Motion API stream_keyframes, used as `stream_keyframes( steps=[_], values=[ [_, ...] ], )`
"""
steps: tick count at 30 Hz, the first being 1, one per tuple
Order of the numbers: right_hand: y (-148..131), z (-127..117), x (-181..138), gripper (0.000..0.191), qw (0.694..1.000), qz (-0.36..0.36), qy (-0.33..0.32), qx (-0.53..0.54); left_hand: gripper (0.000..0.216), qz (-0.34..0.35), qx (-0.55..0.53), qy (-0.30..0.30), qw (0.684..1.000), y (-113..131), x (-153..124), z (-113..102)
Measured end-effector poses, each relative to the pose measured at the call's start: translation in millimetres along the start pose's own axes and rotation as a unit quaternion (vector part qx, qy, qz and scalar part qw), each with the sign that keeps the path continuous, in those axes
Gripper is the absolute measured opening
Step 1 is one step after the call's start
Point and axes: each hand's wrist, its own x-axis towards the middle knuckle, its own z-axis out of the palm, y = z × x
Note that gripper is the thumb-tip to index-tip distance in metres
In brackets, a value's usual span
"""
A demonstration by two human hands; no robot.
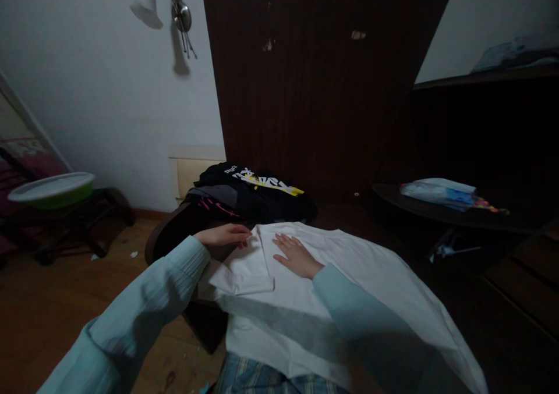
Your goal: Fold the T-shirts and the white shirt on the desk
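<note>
A white garment (349, 277) lies spread over a dark low table and down onto my lap. My left hand (225, 235) rests at its left edge, fingers curled onto a folded-over sleeve flap (244, 269). My right hand (294, 255) lies flat on the cloth just right of that fold, fingers stretched out and spread. Both arms are in light blue sleeves.
A pile of dark clothes (248, 193) with yellow and white print sits beyond the white garment. A green basin (52, 189) stands on a stool at the left. A dark wardrobe (318, 85) rises behind, and a shelf at the right holds a plastic bag (437, 193).
</note>
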Motion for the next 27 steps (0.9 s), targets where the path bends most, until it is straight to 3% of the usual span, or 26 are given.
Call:
stream_keyframes(
  steps=[5, 9, 11, 14, 18, 20, 23, 27],
  values=[
    [2.4, 1.8, 0.8, 0.058, 1.000, -0.003, 0.000, 0.004, 0.044, -0.069, 0.182, -0.002, 0.981, -16.9, -25.2, 0.8],
    [3.3, 3.0, 1.3, 0.058, 1.000, -0.003, -0.005, 0.008, 0.047, -0.016, 0.277, 0.045, 0.960, -3.8, -43.5, 32.8],
    [2.7, 2.3, 0.9, 0.058, 1.000, -0.002, -0.005, 0.011, 0.046, 0.015, 0.330, 0.060, 0.942, 0.5, -43.2, 52.9],
    [1.0, 0.7, 0.0, 0.056, 1.000, -0.001, 0.002, 0.012, 0.042, 0.011, 0.390, 0.044, 0.920, 0.1, -34.8, 74.7],
    [0.3, 0.7, 0.0, 0.055, 1.000, 0.000, 0.007, 0.007, 0.021, -0.004, 0.399, 0.008, 0.917, 1.7, -25.5, 79.9],
    [0.8, 1.6, 0.7, 0.054, 1.000, -0.003, 0.011, 0.006, 0.016, -0.013, 0.404, 0.044, 0.914, 8.4, -24.6, 77.9],
    [1.8, 2.5, 1.3, 0.053, 1.000, -0.006, 0.017, 0.012, 0.020, -0.067, 0.411, 0.153, 0.896, 22.2, -25.2, 82.0],
    [3.0, 2.5, 0.6, 0.051, 0.999, -0.015, 0.020, 0.024, 0.018, -0.064, 0.383, 0.236, 0.891, 32.1, -23.0, 109.3]
  ],
)
